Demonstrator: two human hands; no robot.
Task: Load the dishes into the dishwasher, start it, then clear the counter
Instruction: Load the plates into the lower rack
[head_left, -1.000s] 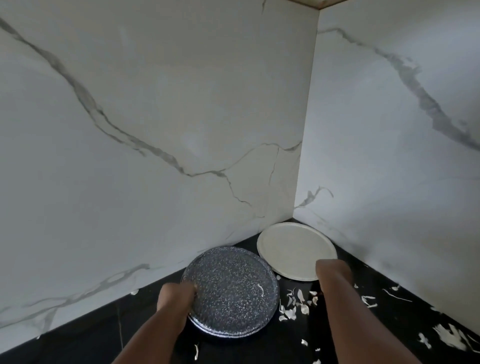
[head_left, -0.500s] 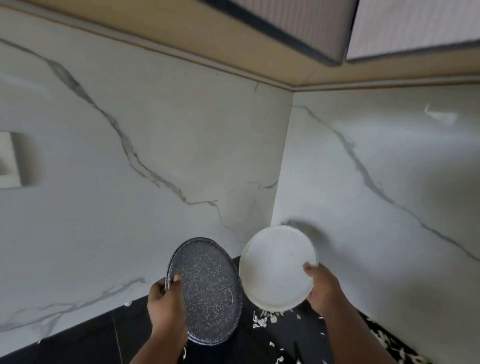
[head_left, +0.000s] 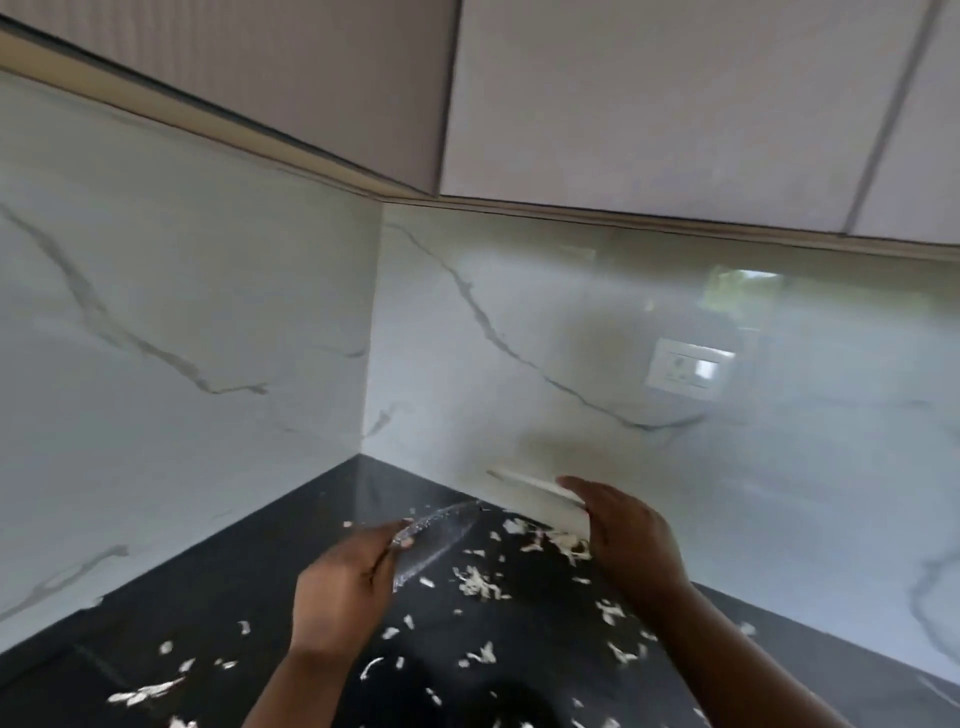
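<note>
The left hand (head_left: 343, 587) gripped the speckled dark plate (head_left: 436, 535) and the right hand (head_left: 623, 530) the white plate (head_left: 535, 491), both lifted off the counter (head_left: 218, 587) — loading had barely begun. No dishwasher showed, and white scraps (head_left: 478, 582) littered the black top — clearing remained.

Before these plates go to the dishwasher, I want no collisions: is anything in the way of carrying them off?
Nothing visible blocks them. The left hand holds the speckled plate and the right hand the white plate, both above the counter. The dishwasher is out of view.
</note>
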